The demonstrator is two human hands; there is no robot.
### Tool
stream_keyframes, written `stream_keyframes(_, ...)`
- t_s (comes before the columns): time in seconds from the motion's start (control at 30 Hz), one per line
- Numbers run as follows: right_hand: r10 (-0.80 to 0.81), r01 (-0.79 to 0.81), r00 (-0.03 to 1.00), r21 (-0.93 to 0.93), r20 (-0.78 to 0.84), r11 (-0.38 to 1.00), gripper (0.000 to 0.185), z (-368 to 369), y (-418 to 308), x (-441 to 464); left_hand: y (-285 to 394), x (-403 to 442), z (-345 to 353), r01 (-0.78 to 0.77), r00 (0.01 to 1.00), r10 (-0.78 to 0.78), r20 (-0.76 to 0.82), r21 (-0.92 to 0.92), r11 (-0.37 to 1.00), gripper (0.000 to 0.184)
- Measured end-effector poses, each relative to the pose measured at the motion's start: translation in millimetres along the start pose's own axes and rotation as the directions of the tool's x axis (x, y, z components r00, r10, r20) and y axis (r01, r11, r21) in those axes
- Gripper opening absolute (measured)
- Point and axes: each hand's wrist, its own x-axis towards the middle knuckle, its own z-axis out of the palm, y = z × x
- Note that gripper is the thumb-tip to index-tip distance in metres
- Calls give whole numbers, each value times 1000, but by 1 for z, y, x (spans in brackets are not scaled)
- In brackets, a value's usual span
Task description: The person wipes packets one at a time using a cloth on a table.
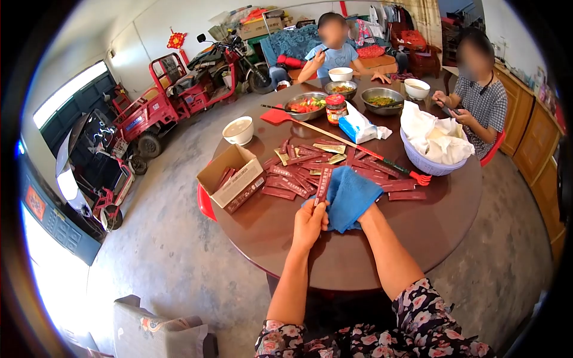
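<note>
My left hand (310, 222) is closed, pinching the lower end of a slim dark-red sachet (323, 184) that stands up from the fingers. Beside it, my right hand (368, 217) is mostly covered by a blue cloth (353, 200) and holds it against the sachet's right side; its fingers are hidden. Just beyond both hands lies a loose heap of dark-red sachets (289, 184), with a few gold ones (329, 148) among them. Left of the heap, an open cardboard box (236, 190) has several sachets inside.
A red-ended back scratcher (334, 139) crosses the round table (256, 232). Beyond are a lidded jar (336, 111), a tissue pack (358, 126), food bowls (307, 102) and a purple basket (430, 156) with white cloth. Two people sit opposite: one person (337, 56), another person (483, 89).
</note>
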Motion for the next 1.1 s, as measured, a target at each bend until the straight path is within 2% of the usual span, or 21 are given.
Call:
stream_keyframes(0.07,-155,25,941,397,300,918,15,21,2,-2,-3,-1,5,-4,1000,3,25,14,1000,19)
stream_keyframes(0.1,-138,-463,822,789,553,403,15,18,-4,-11,-10,1,1,-23,998,21,60,26,999,21)
stream_keyframes(0.13,-140,-466,819,789,556,401,15,21,-9,-11,-13,2,1,-20,998,18,55,28,999,21)
stream_keyframes(0.2,-80,-599,785,786,614,153,17,20,-24,-9,-13,2,3,-61,998,59,27,122,991,20)
stream_keyframes(0.23,155,-598,796,724,585,344,19,13,-35,-12,-9,1,4,-46,999,42,29,161,986,24)
stream_keyframes(0.27,152,-601,794,720,589,346,19,12,-35,-10,-8,0,3,-44,999,41,23,160,986,24)
stream_keyframes(0.3,90,-478,845,670,526,568,19,9,-36,-9,-8,-1,3,-75,997,74,13,239,968,23)
stream_keyframes(0.33,-115,-29,904,329,411,944,18,4,-36,-7,-7,-1,4,-104,994,108,5,317,943,23)
stream_keyframes(0.37,-314,375,910,-213,272,902,19,-3,-37,-5,-6,-2,5,-102,994,107,-1,317,943,23)
stream_keyframes(0.4,-316,378,907,-210,277,902,19,16,-13,1,-6,-3,6,-168,977,206,-49,416,894,23)
stream_keyframes(0.43,-255,279,939,-74,232,958,18,50,29,13,-5,-4,6,-221,948,306,-86,514,829,23)
stream_keyframes(0.47,-255,320,929,-241,267,916,19,39,13,11,-4,-4,5,-215,948,303,-93,515,830,23)
stream_keyframes(0.5,-254,364,919,-397,303,843,20,27,-6,8,-2,-3,4,-165,942,256,-215,367,915,23)
stream_keyframes(0.57,-233,382,891,-365,390,849,22,12,-27,4,2,-1,1,-165,898,208,-388,141,976,24)
stream_keyframes(0.63,-290,468,829,-309,477,828,25,-7,-58,-2,-5,6,-2,-233,873,289,-392,186,955,23)
stream_keyframes(0.7,-288,419,857,-252,428,872,24,28,-23,-3,-19,12,-10,-334,851,416,-321,280,900,23)
stream_keyframes(0.73,-267,360,887,-201,376,911,22,40,-10,-4,-20,11,-11,-283,888,328,-321,178,942,25)
stream_keyframes(0.8,-320,465,829,-249,459,849,21,36,-20,-5,-16,11,-14,-212,918,217,-331,52,976,28)
stream_keyframes(0.97,-459,464,804,83,379,882,16,35,-12,-10,-12,11,-15,-226,901,212,-378,8,974,30)
stream_keyframes(1.07,-426,458,801,28,421,888,17,28,-25,-11,-10,11,-17,-259,879,205,-430,-70,963,29)
stream_keyframes(1.1,-409,456,800,-1,440,890,18,23,-34,-12,-2,9,-18,-243,857,127,-499,-173,955,30)
